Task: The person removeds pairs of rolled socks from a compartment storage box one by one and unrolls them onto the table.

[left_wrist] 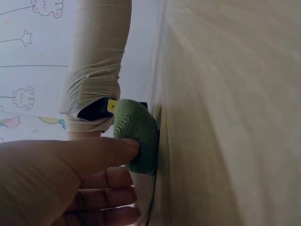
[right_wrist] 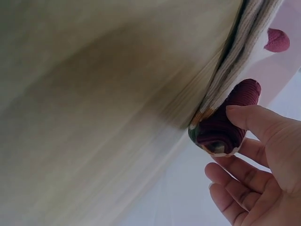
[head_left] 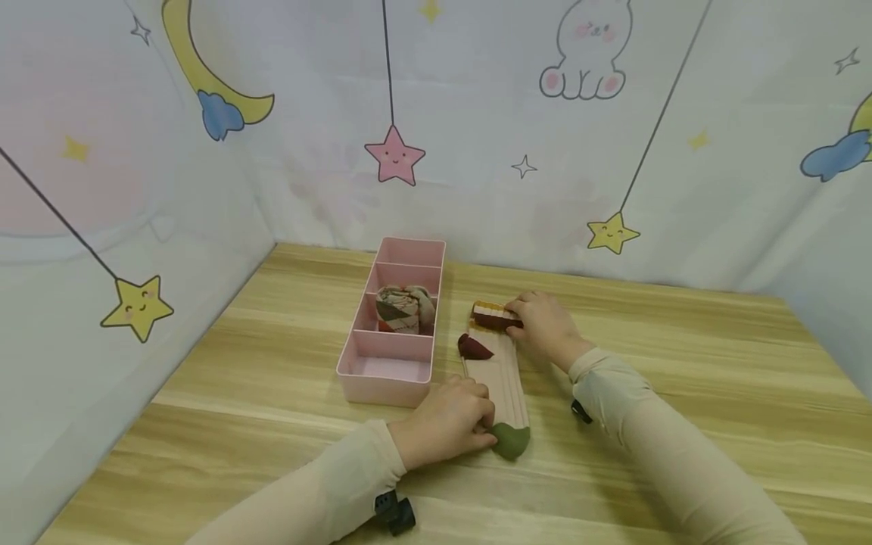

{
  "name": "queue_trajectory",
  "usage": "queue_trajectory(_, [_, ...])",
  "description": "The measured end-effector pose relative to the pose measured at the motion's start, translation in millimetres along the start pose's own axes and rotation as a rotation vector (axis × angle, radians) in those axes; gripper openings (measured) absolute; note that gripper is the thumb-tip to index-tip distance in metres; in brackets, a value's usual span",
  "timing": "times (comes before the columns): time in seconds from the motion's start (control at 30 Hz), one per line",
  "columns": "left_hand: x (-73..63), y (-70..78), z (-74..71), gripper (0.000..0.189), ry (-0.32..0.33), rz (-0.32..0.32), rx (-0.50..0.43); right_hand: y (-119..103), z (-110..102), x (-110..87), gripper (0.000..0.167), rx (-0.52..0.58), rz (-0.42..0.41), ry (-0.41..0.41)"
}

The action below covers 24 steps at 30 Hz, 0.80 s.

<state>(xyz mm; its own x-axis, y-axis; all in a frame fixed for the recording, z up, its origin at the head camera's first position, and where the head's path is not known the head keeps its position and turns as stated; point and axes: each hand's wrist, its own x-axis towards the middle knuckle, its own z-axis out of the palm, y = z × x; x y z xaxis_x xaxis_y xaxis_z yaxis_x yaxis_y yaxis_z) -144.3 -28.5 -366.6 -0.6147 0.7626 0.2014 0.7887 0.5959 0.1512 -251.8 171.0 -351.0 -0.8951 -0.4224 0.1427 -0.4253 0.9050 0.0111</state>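
A cream sock (head_left: 500, 378) lies on a wooden table (head_left: 688, 333), just right of a pink box (head_left: 384, 390) holding a patterned bundle (head_left: 397, 312); the left hand (head_left: 446, 420) pinches the sock's green toe (head_left: 512, 441); the right hand (head_left: 546, 324) grips the dark red roll (head_left: 489, 320) at the far end.

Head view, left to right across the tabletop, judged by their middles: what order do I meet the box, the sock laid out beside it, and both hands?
Pink divided box → left hand → green-toed beige sock → right hand.
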Motion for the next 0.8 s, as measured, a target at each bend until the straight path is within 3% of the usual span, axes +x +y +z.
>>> queue_trajectory(0.47, [-0.3,-0.6,1.2,0.017,0.017,0.01,0.015,5,-1,9.5,0.026,0.019,-0.022,0.093])
queue_trajectory(0.8, [-0.6,-1.7,0.8,0.017,0.017,0.034,0.034,9,1,18.3,0.026,-0.001,0.036,0.106])
